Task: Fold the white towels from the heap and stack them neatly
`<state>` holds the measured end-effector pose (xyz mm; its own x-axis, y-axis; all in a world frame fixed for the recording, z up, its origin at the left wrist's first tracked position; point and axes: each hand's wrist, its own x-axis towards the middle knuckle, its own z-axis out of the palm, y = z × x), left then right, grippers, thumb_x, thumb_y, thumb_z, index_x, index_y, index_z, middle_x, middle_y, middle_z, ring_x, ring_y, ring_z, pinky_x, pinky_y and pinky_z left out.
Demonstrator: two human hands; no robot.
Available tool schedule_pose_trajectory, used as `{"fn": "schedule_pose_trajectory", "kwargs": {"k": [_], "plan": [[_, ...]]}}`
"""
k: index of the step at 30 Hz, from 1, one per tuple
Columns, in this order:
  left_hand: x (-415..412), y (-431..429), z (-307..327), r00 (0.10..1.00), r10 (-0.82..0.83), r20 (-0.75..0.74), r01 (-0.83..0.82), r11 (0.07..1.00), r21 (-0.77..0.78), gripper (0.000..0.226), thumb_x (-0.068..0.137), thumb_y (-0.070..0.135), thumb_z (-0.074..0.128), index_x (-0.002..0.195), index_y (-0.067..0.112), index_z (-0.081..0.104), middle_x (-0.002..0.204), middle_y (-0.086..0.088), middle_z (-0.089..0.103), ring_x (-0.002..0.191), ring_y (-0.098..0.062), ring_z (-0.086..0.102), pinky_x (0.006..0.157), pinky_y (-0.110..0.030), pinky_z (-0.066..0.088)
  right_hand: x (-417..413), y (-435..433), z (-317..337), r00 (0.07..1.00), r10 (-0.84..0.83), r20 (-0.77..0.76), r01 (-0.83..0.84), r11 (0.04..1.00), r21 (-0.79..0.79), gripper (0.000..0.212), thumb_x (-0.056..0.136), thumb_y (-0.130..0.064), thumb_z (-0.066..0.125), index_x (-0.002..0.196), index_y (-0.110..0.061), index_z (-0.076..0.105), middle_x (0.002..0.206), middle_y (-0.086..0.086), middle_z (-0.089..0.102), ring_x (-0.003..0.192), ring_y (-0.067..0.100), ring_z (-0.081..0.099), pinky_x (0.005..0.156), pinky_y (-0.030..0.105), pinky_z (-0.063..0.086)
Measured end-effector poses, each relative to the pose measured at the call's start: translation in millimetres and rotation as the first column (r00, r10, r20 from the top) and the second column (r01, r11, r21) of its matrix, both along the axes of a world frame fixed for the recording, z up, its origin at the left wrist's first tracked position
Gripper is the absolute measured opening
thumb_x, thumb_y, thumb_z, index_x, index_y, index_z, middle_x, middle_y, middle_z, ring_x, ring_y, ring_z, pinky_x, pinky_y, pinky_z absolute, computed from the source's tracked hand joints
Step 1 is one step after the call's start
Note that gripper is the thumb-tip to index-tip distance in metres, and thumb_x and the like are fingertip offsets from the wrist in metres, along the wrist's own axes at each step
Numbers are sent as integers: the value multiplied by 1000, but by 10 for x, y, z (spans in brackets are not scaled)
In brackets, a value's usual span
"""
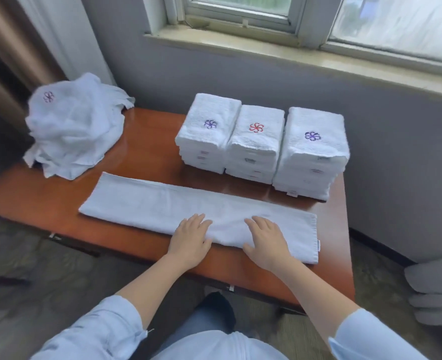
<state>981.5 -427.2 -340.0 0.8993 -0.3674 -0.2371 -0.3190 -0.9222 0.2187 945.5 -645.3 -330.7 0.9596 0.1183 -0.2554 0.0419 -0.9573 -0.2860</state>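
While left hand (191,237) and right hand (265,242) lie flat, fingers straight, on the folded towel (147,203), its near edge skirts the table (149,146) edge. Heap (74,131) and stacks (260,144) sit beyond it, with a gap between them.

One head cam, wide-angle, faces fwd + down over table (147,141) toward window wall (214,74); close.

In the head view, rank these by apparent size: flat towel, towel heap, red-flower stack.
1. flat towel, though it lies nearest the camera, which helps it
2. towel heap
3. red-flower stack
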Motion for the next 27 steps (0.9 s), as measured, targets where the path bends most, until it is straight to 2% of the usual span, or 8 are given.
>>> {"fn": "schedule_pose_trajectory", "kwargs": {"k": [5,12,20,24,27], "plan": [[20,527,71,994,104,19,-104,995,1,51,103,36,40,151,23,32,162,-2,24,150,-21,18,123,-37,13,130,448,62,997,73,0,-73,997,3,59,96,-37,49,150,-21,30,156,0,30,145,23,22,119,38,16],[365,1234,27,989,145,18,-145,989,21,52,103,36,39,152,22,30,162,-3,22,151,-21,15,123,-38,11,552,1234,28,990,140,-9,-140,990,13,60,95,-34,50,150,-21,29,156,0,28,146,22,21,120,38,15],[1188,2308,-150,985,173,-10,-172,982,75,55,103,39,41,154,26,25,165,-3,9,152,-22,10,123,-39,14,1241,2281,-134,995,82,-65,-81,997,13,60,95,-29,53,150,-24,29,158,1,27,146,23,21,118,36,18],[1592,2775,-288,994,104,-39,-98,986,136,58,103,36,40,156,24,18,165,-4,2,152,-22,3,123,-38,11,1532,2736,-227,995,15,-97,-14,1000,19,58,97,-28,51,151,-26,28,159,0,24,147,22,19,118,37,19],[1835,2994,-365,996,70,-47,-63,987,147,61,102,31,42,156,24,15,165,-3,-4,152,-21,-2,123,-37,12,1658,2981,-289,989,-69,-133,70,998,4,59,96,-23,51,150,-26,28,159,1,22,146,23,18,115,39,25]]}}
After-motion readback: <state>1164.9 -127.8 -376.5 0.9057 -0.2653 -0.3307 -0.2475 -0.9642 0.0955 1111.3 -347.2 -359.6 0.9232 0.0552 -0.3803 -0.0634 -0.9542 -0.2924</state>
